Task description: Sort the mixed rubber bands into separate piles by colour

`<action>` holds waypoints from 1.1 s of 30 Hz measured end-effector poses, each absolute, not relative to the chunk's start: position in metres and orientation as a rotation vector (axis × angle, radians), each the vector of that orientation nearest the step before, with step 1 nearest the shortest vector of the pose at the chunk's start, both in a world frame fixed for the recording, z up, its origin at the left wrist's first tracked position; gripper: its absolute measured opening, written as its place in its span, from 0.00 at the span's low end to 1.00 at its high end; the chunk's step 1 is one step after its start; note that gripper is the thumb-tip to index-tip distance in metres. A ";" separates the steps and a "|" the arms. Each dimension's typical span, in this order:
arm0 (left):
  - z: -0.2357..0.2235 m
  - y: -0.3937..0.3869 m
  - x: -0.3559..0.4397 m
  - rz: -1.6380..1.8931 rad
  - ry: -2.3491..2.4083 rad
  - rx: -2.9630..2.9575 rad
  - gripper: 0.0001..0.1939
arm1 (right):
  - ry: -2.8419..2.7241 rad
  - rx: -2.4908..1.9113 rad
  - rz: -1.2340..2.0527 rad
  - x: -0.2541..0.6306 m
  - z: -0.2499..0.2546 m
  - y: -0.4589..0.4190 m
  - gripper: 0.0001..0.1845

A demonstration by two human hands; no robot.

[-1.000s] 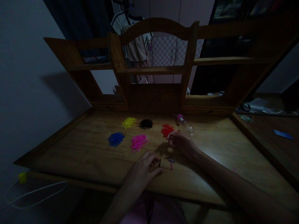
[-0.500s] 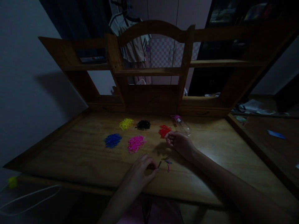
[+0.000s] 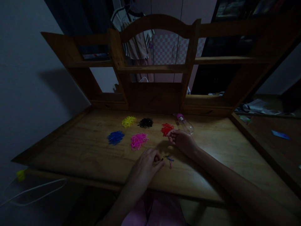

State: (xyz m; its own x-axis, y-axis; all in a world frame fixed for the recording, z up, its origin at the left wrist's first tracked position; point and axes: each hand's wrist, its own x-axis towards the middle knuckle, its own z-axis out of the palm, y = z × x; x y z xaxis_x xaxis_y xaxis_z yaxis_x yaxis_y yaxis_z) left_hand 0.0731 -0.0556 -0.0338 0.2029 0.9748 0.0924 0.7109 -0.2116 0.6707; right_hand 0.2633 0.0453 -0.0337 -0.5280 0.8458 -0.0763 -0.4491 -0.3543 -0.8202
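My left hand [image 3: 149,164] is over the front of the wooden desk, with thumb and forefinger pinching a small dark clip-like piece [image 3: 162,159]. Just right of those fingertips lie several small loop-shaped pieces [image 3: 169,159] in brownish, blue and pink. At the near edge of a pile of red pieces [image 3: 166,129] is my right hand [image 3: 182,140], its fingers curled together. Whatever those fingers may hold is too small or hidden to make out. Behind this hand, a clear bulb-shaped bottle [image 3: 187,126] with a purple cap lies on its side.
Separate piles of pink [image 3: 139,141], blue [image 3: 115,137], yellow [image 3: 129,121] and black pieces [image 3: 145,122] lie on the desk [image 3: 77,150]. A wooden shelf unit [image 3: 155,69] rises along its back edge. A white cord [image 3: 35,191] hangs at the lower left.
The camera view has shifted slightly. My left hand has moved a little towards the loose pieces, and less of the dark clip shows. My right hand stays by the red pile.
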 end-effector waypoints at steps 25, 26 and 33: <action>-0.023 -0.053 0.078 0.517 1.451 2.338 0.06 | -1.057 -0.602 1.967 0.263 -0.035 0.045 0.13; -0.023 -0.053 0.079 0.505 1.452 2.362 0.06 | -1.058 -0.599 1.969 0.263 -0.035 0.045 0.13; -0.023 -0.042 0.088 0.500 1.515 2.423 0.04 | -1.070 -0.582 1.942 0.262 -0.036 0.044 0.13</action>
